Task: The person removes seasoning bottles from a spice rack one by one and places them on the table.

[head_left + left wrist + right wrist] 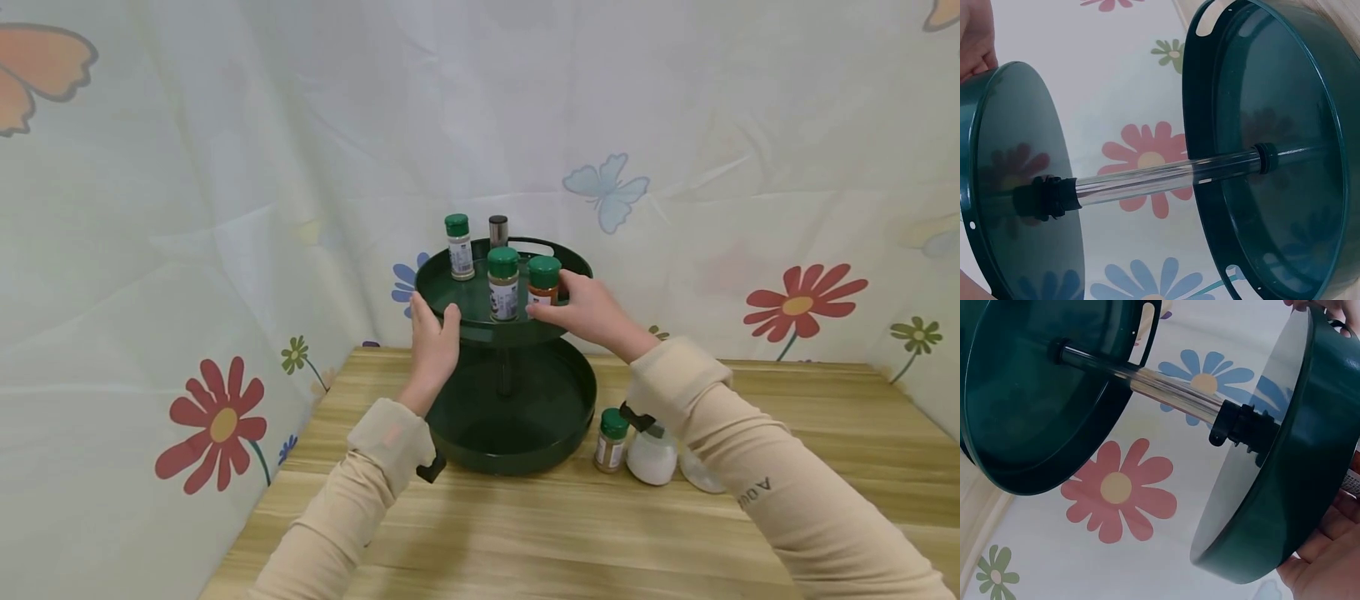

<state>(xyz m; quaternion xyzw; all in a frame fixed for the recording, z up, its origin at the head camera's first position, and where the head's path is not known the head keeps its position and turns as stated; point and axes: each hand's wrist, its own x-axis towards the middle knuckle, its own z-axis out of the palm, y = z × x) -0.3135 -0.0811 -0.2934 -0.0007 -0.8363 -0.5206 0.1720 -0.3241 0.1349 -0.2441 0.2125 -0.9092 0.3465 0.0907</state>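
Note:
A dark green two-tier turntable rack (510,462) has several jars on its upper tray (480,333). My right hand (596,312) holds a green-capped spice jar (543,275) with orange-red contents at that tray's right front. Just left of it stands another green-capped spice jar (503,287). A third spice jar (460,250) stands toward the back left, near the post's metallic top (498,232). My left hand (435,346) rests against the tray's left outer side, thumb and fingers extended. In the right wrist view, the jar is mostly hidden behind the upper tray (1297,506).
On the wooden table (525,542), a green-capped spice jar (611,442) stands right of the rack beside a glass jar of white contents (651,457). Another clear container (701,473) is partly behind my right sleeve. A flowered curtain (300,208) hangs behind.

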